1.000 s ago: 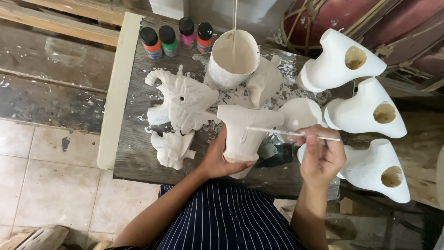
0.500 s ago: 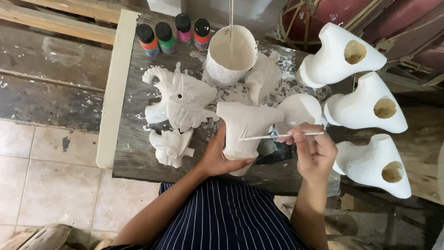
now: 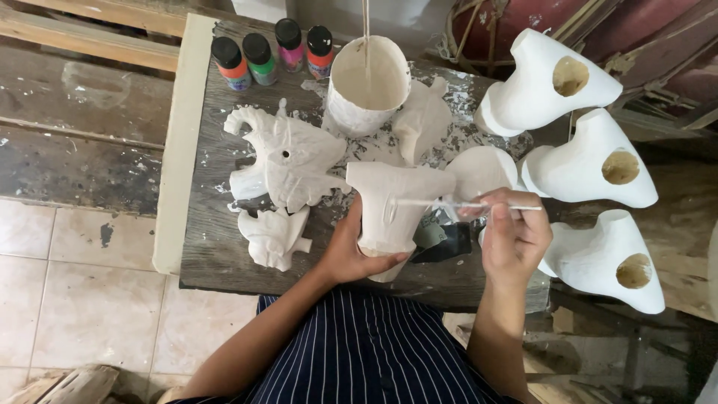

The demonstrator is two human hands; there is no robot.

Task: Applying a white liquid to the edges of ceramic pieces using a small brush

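Observation:
My left hand (image 3: pixel 351 251) grips the lower end of a white plaster figure (image 3: pixel 396 198), holding it over the wooden table (image 3: pixel 217 247). My right hand (image 3: pixel 512 239) pinches a thin white brush (image 3: pixel 449 203) that lies horizontally, its tip against the figure's right side. A white bucket of white paint (image 3: pixel 368 84) with a stick in it stands just beyond the figure.
Several small paint bottles (image 3: pixel 273 51) line the table's far left edge. Two flat white carved pieces (image 3: pixel 284 161) (image 3: pixel 275 236) lie to the left. Three white hollow forms (image 3: pixel 550 78) (image 3: pixel 598 161) (image 3: pixel 613 258) sit at the right. Tiled floor lies to the left.
My right hand has drawn the brush slightly left along the figure. My left hand keeps the same hold on the figure.

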